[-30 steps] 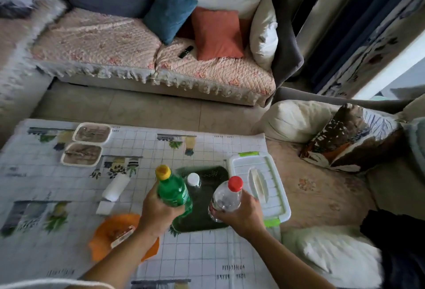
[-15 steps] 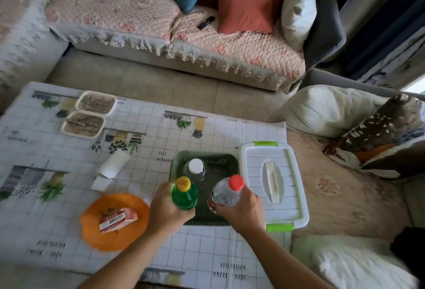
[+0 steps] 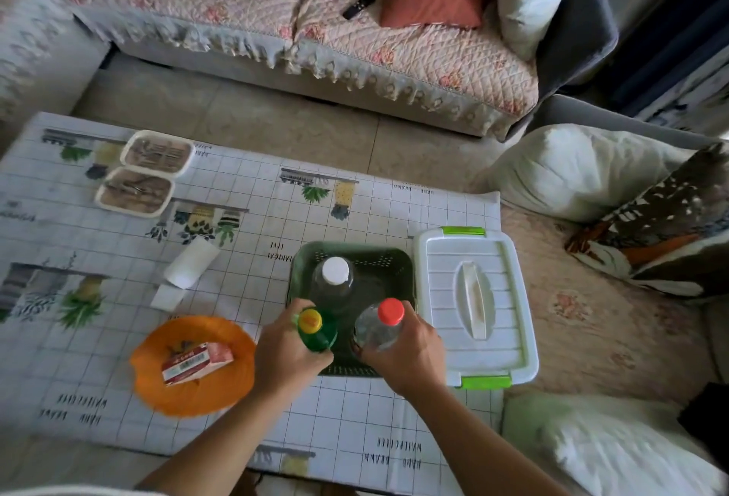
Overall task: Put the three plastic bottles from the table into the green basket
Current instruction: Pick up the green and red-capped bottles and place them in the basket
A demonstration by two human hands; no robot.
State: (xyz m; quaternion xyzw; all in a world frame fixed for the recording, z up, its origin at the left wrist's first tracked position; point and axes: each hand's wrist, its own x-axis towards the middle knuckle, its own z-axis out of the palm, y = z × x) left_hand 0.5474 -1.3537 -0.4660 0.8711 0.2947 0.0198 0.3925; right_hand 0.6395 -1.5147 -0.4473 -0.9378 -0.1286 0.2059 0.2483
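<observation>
Since a second ago both hands have come down over the dark green plastic basket (image 3: 351, 258): the left hand (image 3: 286, 349) lowers the yellow-capped green plastic bottle (image 3: 315, 328) inside its near-left corner (upright), the right hand (image 3: 406, 353) the red-capped clear plastic bottle (image 3: 380, 324) beside it.

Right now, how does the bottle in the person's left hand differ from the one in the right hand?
The left hand grips a green bottle with a yellow cap; the right hand grips a clear bottle with a red cap. The green bottle is at the green basket's near left corner, the clear bottle at its near right corner. Both are plastic, upright, capped and held at the basket, near a white-capped bottle already inside.
</observation>
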